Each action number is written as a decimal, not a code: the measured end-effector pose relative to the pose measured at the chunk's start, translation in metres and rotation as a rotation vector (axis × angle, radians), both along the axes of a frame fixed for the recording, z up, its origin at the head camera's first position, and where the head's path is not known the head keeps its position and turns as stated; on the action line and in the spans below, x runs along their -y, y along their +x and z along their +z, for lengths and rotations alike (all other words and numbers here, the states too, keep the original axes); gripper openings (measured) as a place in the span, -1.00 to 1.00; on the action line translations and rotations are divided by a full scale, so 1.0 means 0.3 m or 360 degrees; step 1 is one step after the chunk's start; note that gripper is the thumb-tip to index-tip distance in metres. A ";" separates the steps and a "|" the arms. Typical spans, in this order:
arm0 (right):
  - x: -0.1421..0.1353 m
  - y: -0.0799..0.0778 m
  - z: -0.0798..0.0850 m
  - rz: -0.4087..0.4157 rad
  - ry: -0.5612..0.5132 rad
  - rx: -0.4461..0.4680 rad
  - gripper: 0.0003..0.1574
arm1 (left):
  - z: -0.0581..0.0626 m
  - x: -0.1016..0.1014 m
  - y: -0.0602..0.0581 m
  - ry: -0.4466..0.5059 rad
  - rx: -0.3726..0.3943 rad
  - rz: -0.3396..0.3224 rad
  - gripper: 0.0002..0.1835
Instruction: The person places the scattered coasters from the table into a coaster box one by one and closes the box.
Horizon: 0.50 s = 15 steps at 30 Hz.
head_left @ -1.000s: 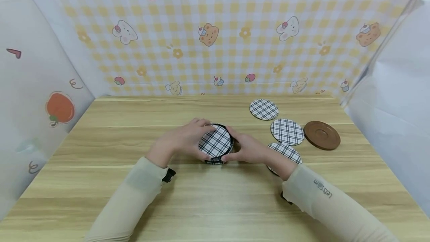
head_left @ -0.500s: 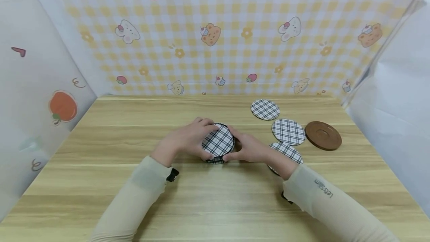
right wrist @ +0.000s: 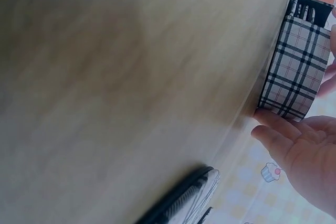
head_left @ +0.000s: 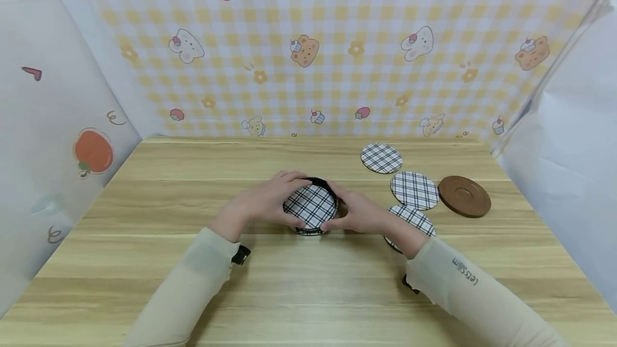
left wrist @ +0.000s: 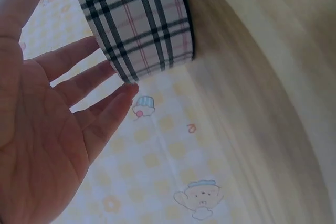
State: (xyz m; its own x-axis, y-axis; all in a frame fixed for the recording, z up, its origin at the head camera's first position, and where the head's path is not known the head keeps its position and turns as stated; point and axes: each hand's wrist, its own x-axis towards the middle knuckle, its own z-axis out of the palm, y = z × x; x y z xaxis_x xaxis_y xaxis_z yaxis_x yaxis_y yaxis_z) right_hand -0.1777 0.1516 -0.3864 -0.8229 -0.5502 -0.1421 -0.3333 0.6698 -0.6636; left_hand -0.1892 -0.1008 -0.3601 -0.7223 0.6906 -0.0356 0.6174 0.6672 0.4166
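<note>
A round plaid coaster holder [head_left: 310, 232] with a dark inner wall stands mid-table between both hands. Inside it lies a plaid coaster [head_left: 312, 206], below the rim. My left hand [head_left: 267, 201] spans the holder's left side, thumb at the front and fingertips over the back rim. From the right, my right hand [head_left: 359, 213] grips it between thumb and forefinger. In the right wrist view, several coaster edges [right wrist: 304, 11] show through a notch in the holder's wall. The left wrist view shows fingertips [left wrist: 126, 90] at the plaid side of the holder.
Three plaid coasters lie to the right: one far [head_left: 381, 158], one in the middle [head_left: 414, 190], and a near one [head_left: 413, 218] partly under the right forearm. Beside them is a brown round lid or saucer [head_left: 464, 196]. A patterned cloth [head_left: 356, 79] hangs behind the table.
The top coaster stood at rim height half a second ago and now sits lower inside the holder, with more dark inner wall showing. Both hands stay round the holder.
</note>
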 end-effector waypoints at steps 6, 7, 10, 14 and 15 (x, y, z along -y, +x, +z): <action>0.001 0.002 0.000 -0.0001 0.0001 0.0003 0.40 | -0.011 0.030 0.009 0.0053 0.0063 0.0088 0.03; 0.001 0.002 0.000 0.0001 -0.0004 0.0006 0.40 | -0.014 0.033 0.010 0.0085 0.0088 0.0093 0.02; 0.002 0.004 0.003 0.0008 -0.0020 0.0012 0.39 | -0.021 0.038 0.009 0.0199 0.0175 0.0070 -0.02; 0.002 0.005 0.007 0.0027 -0.0021 0.0009 0.38 | -0.028 0.043 0.007 0.0233 0.0287 0.0095 0.06; 0.000 0.005 0.007 0.0037 -0.0023 0.0007 0.38 | -0.029 0.044 0.007 0.0217 0.0309 0.0119 0.10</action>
